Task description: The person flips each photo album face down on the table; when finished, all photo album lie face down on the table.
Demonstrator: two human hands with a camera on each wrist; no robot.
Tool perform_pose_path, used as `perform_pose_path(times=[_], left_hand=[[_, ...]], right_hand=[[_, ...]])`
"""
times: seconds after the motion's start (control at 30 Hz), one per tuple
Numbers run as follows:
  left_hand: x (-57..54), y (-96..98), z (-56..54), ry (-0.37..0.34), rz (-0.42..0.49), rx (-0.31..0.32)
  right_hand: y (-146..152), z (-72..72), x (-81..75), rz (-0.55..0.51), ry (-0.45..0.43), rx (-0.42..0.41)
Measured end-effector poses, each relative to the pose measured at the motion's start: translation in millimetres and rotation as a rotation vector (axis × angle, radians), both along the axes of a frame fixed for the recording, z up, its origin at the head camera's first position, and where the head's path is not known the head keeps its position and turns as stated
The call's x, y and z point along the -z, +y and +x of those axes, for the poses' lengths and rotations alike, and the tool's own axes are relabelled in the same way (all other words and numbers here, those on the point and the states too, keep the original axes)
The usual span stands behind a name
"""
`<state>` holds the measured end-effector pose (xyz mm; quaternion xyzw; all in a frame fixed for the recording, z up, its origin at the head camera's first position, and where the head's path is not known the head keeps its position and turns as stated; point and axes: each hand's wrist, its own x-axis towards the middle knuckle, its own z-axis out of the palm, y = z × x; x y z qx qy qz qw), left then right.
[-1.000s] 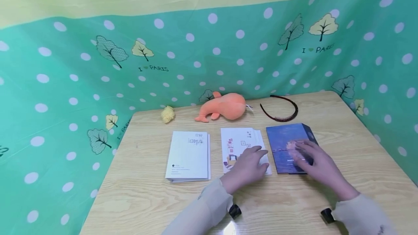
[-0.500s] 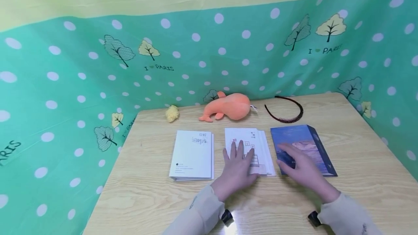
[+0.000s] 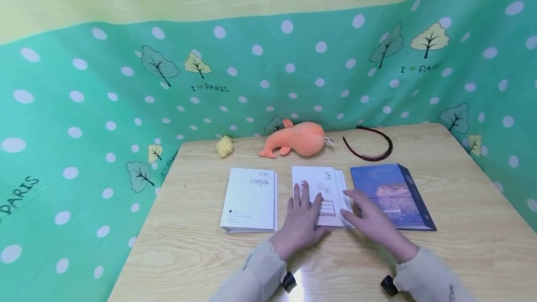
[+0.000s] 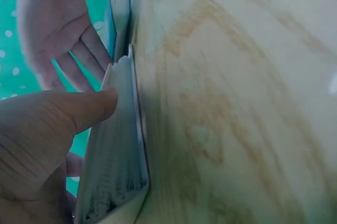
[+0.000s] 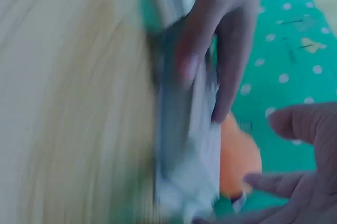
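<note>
My left hand [image 3: 299, 227] rests on a white photo album [image 3: 308, 174] with a small printed drawing, its fingers spread over the cover. In the left wrist view, the thumb lies at the edge of the album's stacked pages [image 4: 118, 139]. My right hand [image 3: 373, 218] is at this album's right side, thumb and fingers apart, fingertips right at its edge. To the right lies a blue photo album [image 3: 379, 178] with a cliff picture, partly covered by the right hand. Another white album [image 3: 247, 199] with printed characters lies to the left.
An orange plush whale [image 3: 302, 139], a dark toothed headband [image 3: 375, 156] and a small pale-yellow fuzzy thing [image 3: 224, 146] lie along the back of the wooden table [image 3: 176, 246]. A green dotted cloth [image 3: 235, 78] hangs behind and beside it.
The right hand has left the blue album's cover and moved left to the middle album. The left hand has settled flatter on the middle album, fingers spread. The head view has shifted slightly.
</note>
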<state>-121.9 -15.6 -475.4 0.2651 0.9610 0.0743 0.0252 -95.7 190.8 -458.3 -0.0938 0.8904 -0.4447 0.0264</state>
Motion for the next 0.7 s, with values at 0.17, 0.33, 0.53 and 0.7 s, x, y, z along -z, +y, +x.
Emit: perform_pose_path(times=[0.17, 0.33, 0.53, 0.7], left_hand=[[4.3, -0.6, 0.1, 0.024, -0.007, 0.002], [9.3, -2.9, -0.6, 0.012, 0.004, 0.005], [10.7, -6.2, -1.6, -0.007, 0.027, 0.004], [10.6, -9.4, -1.6, -0.050, 0.062, -0.008]], right_hand=[[-16, -2.5, -8.0, 0.002, -0.138, -0.006], [-22, -6.7, -10.9, -0.091, -0.183, 0.037], [-22, -11.3, -14.6, -0.196, -0.296, 0.064], [-19, -14.5, -18.3, -0.270, -0.392, 0.108]])
